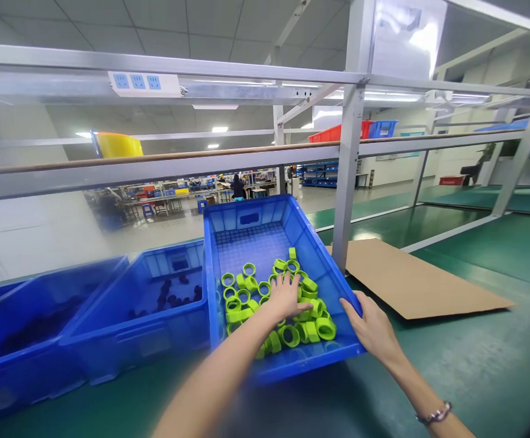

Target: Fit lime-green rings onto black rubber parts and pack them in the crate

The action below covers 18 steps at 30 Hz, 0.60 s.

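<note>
A blue bin [258,243] is tilted toward me, with many green rings [289,336] gathered in its lower part. My left hand [287,298] reaches inside with fingers spread, resting on or just over the rings; whether the fingertips touch them is hard to tell. At the bin's right rim, my right hand [370,322] grips the edge, thumb on one side and fingers round the other.
On the left stand more blue bins [132,347] with dark parts inside. A brown cardboard sheet [415,280] lies on the green table [465,359] at right. A metal frame post [347,164] rises behind the bin.
</note>
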Each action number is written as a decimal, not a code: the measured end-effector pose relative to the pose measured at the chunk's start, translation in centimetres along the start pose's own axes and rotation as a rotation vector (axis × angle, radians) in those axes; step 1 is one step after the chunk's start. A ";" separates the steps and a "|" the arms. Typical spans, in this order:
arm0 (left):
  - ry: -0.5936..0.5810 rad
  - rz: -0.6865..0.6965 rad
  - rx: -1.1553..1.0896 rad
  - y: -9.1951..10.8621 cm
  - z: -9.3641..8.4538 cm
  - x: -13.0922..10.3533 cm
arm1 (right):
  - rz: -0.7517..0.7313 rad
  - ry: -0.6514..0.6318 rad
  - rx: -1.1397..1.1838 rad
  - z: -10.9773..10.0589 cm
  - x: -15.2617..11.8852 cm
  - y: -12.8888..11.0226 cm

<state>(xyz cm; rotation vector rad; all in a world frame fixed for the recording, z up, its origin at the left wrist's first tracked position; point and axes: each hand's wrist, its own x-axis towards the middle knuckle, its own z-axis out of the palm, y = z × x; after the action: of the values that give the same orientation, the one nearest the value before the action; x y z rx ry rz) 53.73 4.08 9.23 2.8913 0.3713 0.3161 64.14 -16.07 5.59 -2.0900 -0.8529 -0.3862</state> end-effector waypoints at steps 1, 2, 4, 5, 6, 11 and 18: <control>-0.018 -0.011 -0.016 0.1 0.2 0.4 | 0.004 0.001 0.006 0.0 -0.1 0.0; -0.034 -0.020 -0.041 0.1 0.3 0.7 | 0.012 -0.004 0.012 0.0 -0.1 0.0; -0.056 -0.026 -0.092 0.2 0.5 1.1 | 0.036 -0.026 0.022 -0.1 -0.2 -0.1; -0.054 -0.025 -0.103 0.2 0.6 1.2 | 0.047 -0.038 0.027 -0.1 -0.2 -0.1; -0.038 -0.025 -0.097 0.2 0.7 1.3 | 0.056 -0.047 0.032 -0.1 -0.1 -0.2; 0.106 -0.002 0.064 0.4 1.3 1.7 | 0.065 -0.052 0.048 0.0 0.4 -0.4; -0.050 0.002 0.092 2.7 0.8 2.8 | 0.060 -0.026 0.050 0.4 0.6 0.0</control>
<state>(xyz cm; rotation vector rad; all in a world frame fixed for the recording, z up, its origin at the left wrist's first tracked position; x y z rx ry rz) 57.17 2.18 9.57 2.9835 0.3839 0.2318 64.59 -15.51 5.67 -2.0725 -0.8052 -0.3036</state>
